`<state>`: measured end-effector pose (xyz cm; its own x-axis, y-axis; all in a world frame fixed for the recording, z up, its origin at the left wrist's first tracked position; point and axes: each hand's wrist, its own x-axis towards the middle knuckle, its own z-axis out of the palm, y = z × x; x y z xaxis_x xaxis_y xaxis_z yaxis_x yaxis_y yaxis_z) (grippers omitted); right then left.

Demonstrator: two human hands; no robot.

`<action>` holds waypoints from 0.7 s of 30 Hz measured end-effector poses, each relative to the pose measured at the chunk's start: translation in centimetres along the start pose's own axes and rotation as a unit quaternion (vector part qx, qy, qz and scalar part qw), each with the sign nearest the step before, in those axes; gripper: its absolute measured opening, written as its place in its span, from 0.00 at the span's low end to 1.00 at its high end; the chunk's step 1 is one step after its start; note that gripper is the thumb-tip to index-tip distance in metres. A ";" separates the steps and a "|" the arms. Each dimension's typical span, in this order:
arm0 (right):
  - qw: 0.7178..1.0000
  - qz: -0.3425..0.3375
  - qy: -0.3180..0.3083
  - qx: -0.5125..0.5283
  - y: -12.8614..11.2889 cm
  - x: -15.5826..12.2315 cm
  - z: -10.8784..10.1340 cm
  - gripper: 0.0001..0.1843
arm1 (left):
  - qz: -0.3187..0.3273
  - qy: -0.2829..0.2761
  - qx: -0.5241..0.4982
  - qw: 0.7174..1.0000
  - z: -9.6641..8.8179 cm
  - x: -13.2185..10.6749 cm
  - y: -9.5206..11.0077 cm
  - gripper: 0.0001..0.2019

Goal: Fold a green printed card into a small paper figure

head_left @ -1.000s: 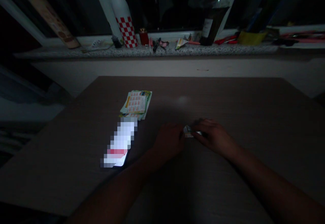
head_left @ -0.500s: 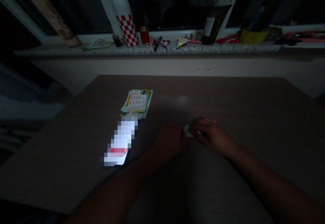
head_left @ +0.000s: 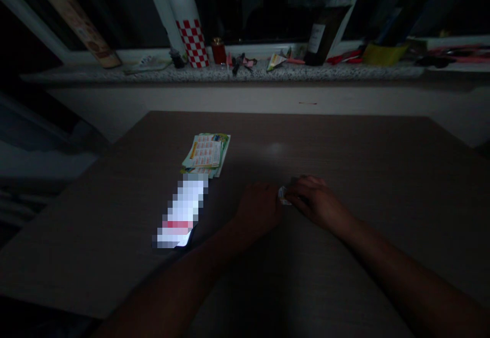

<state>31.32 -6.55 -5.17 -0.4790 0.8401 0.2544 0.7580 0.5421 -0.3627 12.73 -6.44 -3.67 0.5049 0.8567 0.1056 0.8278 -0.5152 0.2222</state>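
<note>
A small folded piece of printed paper (head_left: 283, 196) lies low on the wooden table between my hands, pale with some colour on it. My left hand (head_left: 259, 206) presses at its left edge, fingers curled and in deep shadow. From the other side, my right hand (head_left: 314, 196) pinches the paper between thumb and fingers, hiding much of it. To the left, a lit phone (head_left: 182, 214) lies with its screen up. Just beyond the phone is a loose stack of printed cards or slips (head_left: 204, 153), white with green and orange print.
Beyond the wooden table (head_left: 344, 144) runs a speckled stone windowsill (head_left: 275, 76). On it stand a red-and-white checkered bottle (head_left: 193, 42), a small red jar (head_left: 218, 52), a dark bottle (head_left: 317, 39), a tall tube (head_left: 78, 21) and a yellow holder (head_left: 384, 54). Light is dim.
The right hand has closed slightly more over the paper, so less of its right side shows. Both hands stay in nearly the same place; the phone and stack are unmoved.
</note>
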 end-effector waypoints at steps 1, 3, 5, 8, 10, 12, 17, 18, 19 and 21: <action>1.000 0.001 -0.001 -0.002 0.0 0.0 0.0 0.06 | -0.001 -0.002 0.000 1.000 0.0 0.0 0.0 0.08; 1.000 -0.001 -0.001 0.000 0.0 0.0 -0.1 0.07 | -0.001 -0.005 0.000 1.000 -0.1 0.1 0.0 0.07; 1.000 -0.005 0.001 0.011 0.1 0.0 -0.3 0.07 | -0.002 -0.005 -0.001 1.000 -0.1 0.0 0.0 0.07; 0.999 -0.019 -0.014 0.027 0.2 0.0 -0.6 0.09 | -0.002 -0.003 -0.005 1.000 0.1 0.0 -0.1 0.08; 0.999 -0.029 -0.030 0.029 0.2 -0.1 -0.9 0.11 | -0.001 -0.003 -0.008 1.000 0.1 0.0 -0.1 0.08; 0.998 -0.038 -0.040 0.023 0.3 -0.2 -1.0 0.11 | -0.002 0.002 -0.013 1.000 0.2 0.0 -0.2 0.07; 0.998 -0.055 -0.037 0.004 0.5 -0.3 -1.0 0.12 | 0.016 0.016 -0.021 1.000 0.0 -0.1 -0.1 0.07; 0.998 -0.058 -0.035 0.001 0.5 -0.4 -0.9 0.12 | 0.020 0.016 -0.014 1.000 0.0 -0.2 -0.1 0.07; 0.998 -0.060 -0.034 -0.001 0.5 -0.4 -0.9 0.11 | 0.022 0.017 -0.007 1.000 -0.1 -0.2 -0.1 0.07; 0.998 -0.063 -0.028 -0.005 0.5 -0.4 -0.8 0.11 | 0.023 0.021 -0.002 1.000 -0.1 -0.4 -0.1 0.07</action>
<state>32.26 -6.65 -4.72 -0.5943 0.7656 0.2464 0.6948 0.6430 -0.3221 12.40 -6.66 -3.62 0.5317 0.8325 0.1559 0.8029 -0.5540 0.2200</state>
